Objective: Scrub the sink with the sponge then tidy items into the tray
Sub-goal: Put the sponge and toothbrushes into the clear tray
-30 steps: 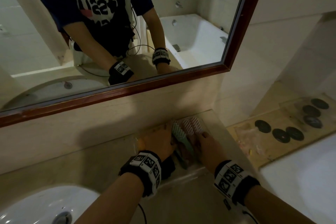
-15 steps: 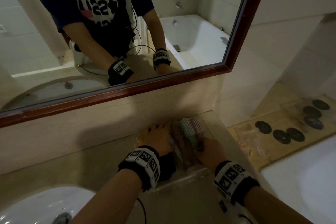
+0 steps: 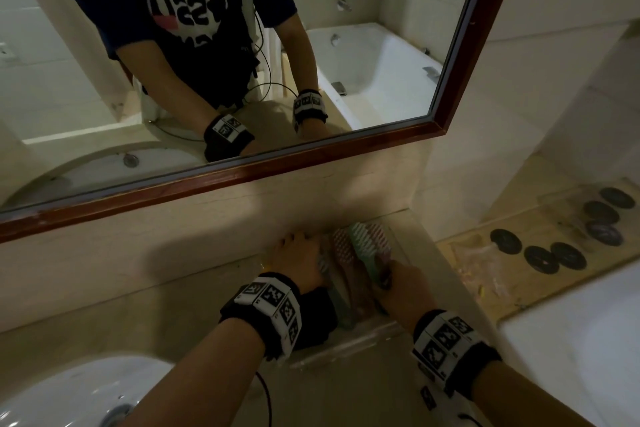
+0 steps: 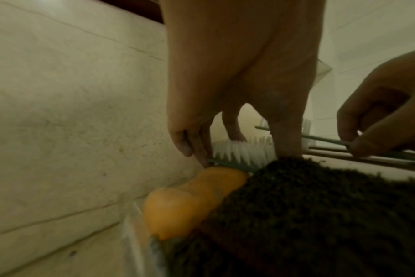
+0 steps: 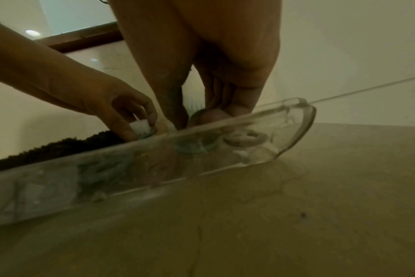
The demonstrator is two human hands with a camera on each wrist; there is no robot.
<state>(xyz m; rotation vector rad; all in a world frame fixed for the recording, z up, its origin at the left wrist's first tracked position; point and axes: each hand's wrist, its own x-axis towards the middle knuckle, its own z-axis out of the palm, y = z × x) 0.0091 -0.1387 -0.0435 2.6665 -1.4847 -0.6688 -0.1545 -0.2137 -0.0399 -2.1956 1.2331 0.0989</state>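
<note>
Both hands work inside the tray (image 5: 303, 120), tidying: left hand (image 3: 298, 262) pinches a brush (image 4: 242, 152) at ten o'clock, right hand (image 3: 403, 282) grips brush handles (image 4: 367, 150); next, lay them flat.

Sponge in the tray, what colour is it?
Orange; the sponge shows best in the left wrist view.

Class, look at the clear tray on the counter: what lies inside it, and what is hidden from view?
Inside the clear tray: several brushes, an orange sponge and a dark cloth. Both hands cover the brush handles, so the tray floor is mostly hidden.
</note>
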